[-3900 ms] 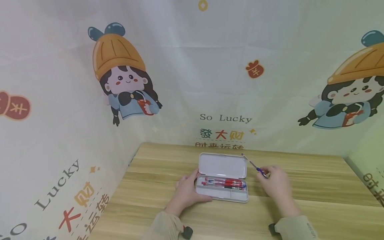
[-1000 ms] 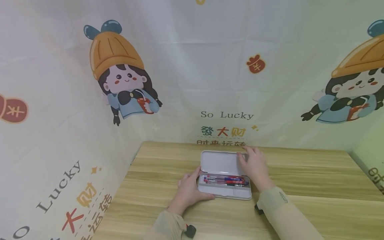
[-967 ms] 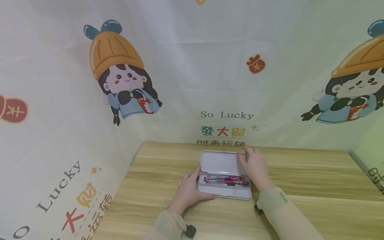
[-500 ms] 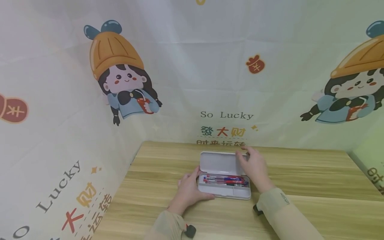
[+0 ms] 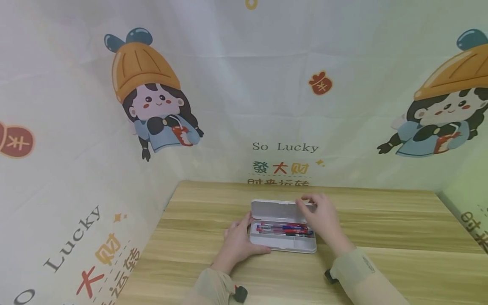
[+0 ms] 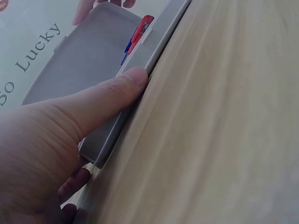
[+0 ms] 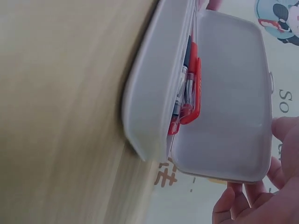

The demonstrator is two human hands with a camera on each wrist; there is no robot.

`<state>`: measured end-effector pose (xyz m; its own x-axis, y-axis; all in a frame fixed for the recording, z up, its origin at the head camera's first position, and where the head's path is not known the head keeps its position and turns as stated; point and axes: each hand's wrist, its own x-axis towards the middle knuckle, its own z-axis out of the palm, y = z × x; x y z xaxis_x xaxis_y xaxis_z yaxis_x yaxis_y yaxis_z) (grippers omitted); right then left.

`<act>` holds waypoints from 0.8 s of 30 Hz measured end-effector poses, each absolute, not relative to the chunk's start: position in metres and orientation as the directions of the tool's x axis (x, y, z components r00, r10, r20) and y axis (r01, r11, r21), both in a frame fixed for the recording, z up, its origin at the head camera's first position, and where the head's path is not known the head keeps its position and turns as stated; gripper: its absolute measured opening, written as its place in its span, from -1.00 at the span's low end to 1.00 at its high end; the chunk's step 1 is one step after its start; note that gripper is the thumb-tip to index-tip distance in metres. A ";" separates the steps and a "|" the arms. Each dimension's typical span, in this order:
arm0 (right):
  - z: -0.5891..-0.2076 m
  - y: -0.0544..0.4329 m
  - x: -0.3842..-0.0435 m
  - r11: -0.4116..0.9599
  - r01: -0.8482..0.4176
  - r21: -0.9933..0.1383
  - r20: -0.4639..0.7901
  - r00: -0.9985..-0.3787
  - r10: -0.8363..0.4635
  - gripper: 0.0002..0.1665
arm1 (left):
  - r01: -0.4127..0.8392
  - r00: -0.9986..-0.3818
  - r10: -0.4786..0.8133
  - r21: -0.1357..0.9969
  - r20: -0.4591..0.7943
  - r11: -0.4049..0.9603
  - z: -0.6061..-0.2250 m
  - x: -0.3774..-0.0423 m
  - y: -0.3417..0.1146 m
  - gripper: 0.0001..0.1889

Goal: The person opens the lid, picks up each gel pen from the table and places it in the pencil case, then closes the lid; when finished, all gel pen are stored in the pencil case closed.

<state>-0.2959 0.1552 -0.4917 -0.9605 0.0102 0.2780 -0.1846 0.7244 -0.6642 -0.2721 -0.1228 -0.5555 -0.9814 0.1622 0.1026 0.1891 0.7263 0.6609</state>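
A light grey pencil case (image 5: 272,242) lies on the table, its hinged lid (image 5: 272,209) raised and tilted at the far side. Several pens (image 5: 286,228) with red, blue and dark parts lie in the long back compartment. My left hand (image 5: 238,242) grips the case's left end, and the left wrist view shows the thumb pressed on the front wall. At the lid's far right corner, my right hand (image 5: 324,218) holds the edge. In the right wrist view its thumb is on the inner side of the lid (image 7: 229,98) with fingers behind.
The wood-grain table (image 5: 392,237) extends to both sides of the case. Close behind its back edge hangs a printed cloth (image 5: 225,106), which also covers the left side. Black wrist straps show under both sleeves.
Seconds ago my right hand held a blue pen beside the case; a blue pen now lies among the others. The lid has since tipped forward toward the base. My left hand stays put.
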 end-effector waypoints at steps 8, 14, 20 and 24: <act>-0.495 0.160 -0.279 0.732 -0.287 -0.617 0.348 -0.935 -0.073 -0.55 | 0.188 -0.981 0.167 0.651 0.095 0.735 -0.554 -0.272 -0.122 0.52; -0.497 0.163 -0.268 0.742 -0.322 -0.588 0.369 -0.923 -0.108 -0.60 | 0.188 -0.981 0.170 0.663 0.092 0.725 -0.555 -0.271 -0.124 0.45; -0.501 0.166 -0.258 0.766 -0.332 -0.551 0.351 -0.925 -0.148 -0.67 | 0.153 -0.984 0.169 0.747 0.055 0.646 -0.551 -0.274 -0.127 0.21; -0.503 0.166 -0.252 0.777 -0.357 -0.519 0.359 -0.915 -0.182 -0.71 | 0.141 -0.982 0.183 0.800 0.040 0.584 -0.548 -0.275 -0.130 0.00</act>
